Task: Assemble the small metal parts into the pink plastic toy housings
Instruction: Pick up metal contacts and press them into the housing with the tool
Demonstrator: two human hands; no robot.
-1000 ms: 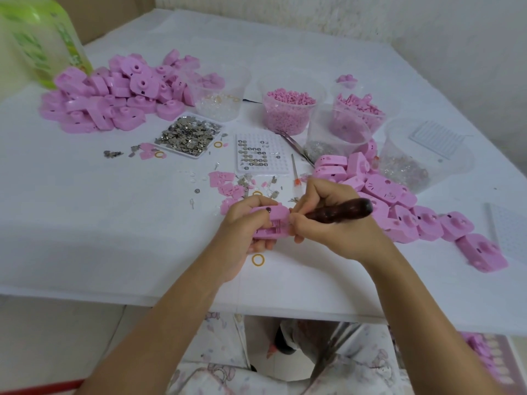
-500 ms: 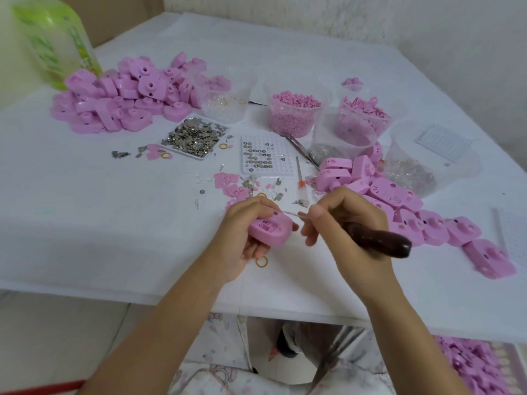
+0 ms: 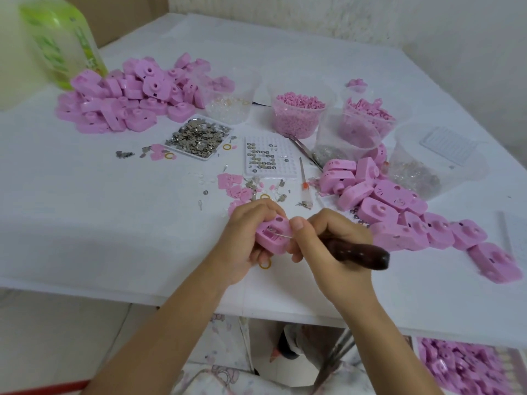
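My left hand (image 3: 242, 238) grips a pink plastic housing (image 3: 273, 236) just above the table's near edge, its open side facing up. My right hand (image 3: 330, 246) grips a dark wooden-handled tool (image 3: 359, 253) whose thin metal tip lies inside the housing's cavity. A flat tray of small metal parts (image 3: 198, 136) sits behind, left of a white grid tray (image 3: 266, 161) with several round metal pieces. Loose metal bits and pink pieces (image 3: 242, 189) lie scattered just beyond my hands.
A heap of pink housings (image 3: 134, 98) lies at the back left, another (image 3: 399, 212) runs along the right. Clear cups (image 3: 298, 112) of pink and clear parts stand at the back. A green-labelled jug (image 3: 57, 38) is far left. A yellow ring (image 3: 265, 264) lies under my left hand.
The tool's tip has moved back into the housing after being drawn away to the right. My left hand has tilted the housing so its open cavity faces up.
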